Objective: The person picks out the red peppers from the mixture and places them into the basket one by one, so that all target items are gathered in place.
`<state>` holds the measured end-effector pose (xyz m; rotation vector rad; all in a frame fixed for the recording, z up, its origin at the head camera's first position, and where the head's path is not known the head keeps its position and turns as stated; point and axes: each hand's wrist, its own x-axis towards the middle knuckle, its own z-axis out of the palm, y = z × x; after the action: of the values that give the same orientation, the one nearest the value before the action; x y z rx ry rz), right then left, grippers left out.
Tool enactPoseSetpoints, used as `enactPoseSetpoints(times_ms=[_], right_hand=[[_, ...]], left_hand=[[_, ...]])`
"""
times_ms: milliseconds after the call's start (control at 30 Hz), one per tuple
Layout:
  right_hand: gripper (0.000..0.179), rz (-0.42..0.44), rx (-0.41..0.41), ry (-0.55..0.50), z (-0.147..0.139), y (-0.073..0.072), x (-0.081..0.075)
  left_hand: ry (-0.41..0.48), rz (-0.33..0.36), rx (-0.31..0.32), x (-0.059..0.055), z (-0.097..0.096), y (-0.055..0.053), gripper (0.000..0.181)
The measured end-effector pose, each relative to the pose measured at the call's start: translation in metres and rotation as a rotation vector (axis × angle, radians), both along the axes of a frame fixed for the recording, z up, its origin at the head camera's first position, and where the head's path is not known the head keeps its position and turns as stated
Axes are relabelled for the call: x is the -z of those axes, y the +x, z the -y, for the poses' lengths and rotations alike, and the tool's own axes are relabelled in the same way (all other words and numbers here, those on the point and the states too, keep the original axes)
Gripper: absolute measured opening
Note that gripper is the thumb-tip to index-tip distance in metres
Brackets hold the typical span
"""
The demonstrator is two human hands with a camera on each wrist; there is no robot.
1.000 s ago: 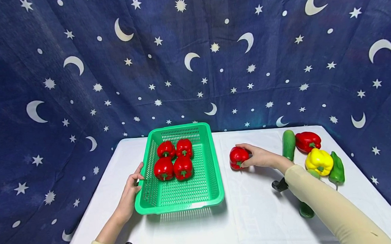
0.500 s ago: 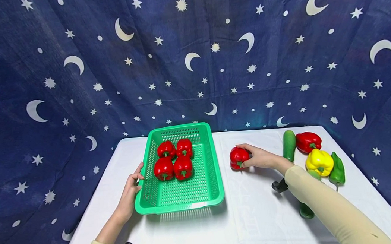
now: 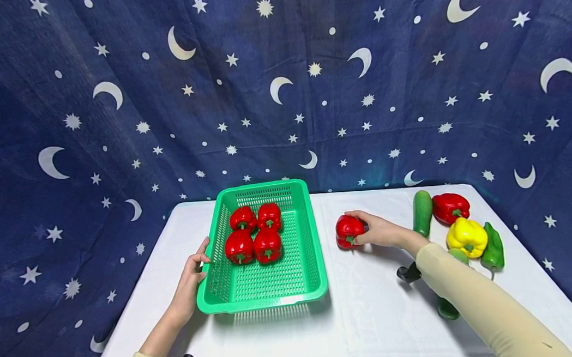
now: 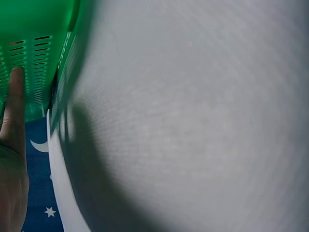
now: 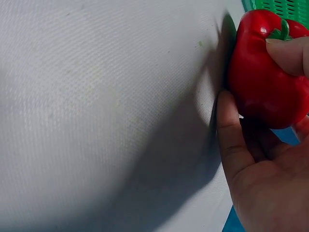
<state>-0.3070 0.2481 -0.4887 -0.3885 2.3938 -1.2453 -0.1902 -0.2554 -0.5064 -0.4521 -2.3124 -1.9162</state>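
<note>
In the head view my right hand (image 3: 375,229) grips a red bell pepper (image 3: 348,229) low over the white table, right of the green basket (image 3: 317,253). The right wrist view shows the thumb pressed beside the stem of this pepper (image 5: 265,82), with the fingers around its other side. My left hand (image 3: 191,277) rests against the basket's left side, fingertips at the rim. In the left wrist view one straight finger (image 4: 16,92) touches the slotted basket wall (image 4: 43,29). Several red bell peppers (image 3: 267,245) sit in the basket, toward its left and middle.
At the table's right lie a cucumber (image 3: 422,214), another red bell pepper (image 3: 450,208), a yellow bell pepper (image 3: 466,237) and a green pepper (image 3: 492,248). Further green vegetables (image 3: 448,308) are partly hidden by the right forearm. A blue curtain (image 3: 282,124) hangs behind the table.
</note>
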Motion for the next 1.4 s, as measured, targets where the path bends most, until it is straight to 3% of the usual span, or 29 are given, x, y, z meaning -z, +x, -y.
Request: enactPoseSetpoints(times_ms=[333,733,1100,1400], right_hand=[[0.083,-0.049,0.016,-0.052,-0.001,0.002,-0.012],[0.084,-0.113,0.010,-0.063,-0.003,-0.001,-0.067],[0.088,-0.063,-0.059,-0.145,0.033,0.003,-0.112],[0.089,0.051,-0.121,-0.282,0.081,0.018,-0.133]], left_hand=[[-0.002,0.012,-0.007,0.000,0.000,0.001,0.027],[-0.007,0.014,-0.009,0.001,0.003,0.001,0.028],[-0.014,0.014,-0.006,0.001,0.004,0.000,0.028],[-0.008,0.016,0.003,-0.002,0.001,0.000,0.028]])
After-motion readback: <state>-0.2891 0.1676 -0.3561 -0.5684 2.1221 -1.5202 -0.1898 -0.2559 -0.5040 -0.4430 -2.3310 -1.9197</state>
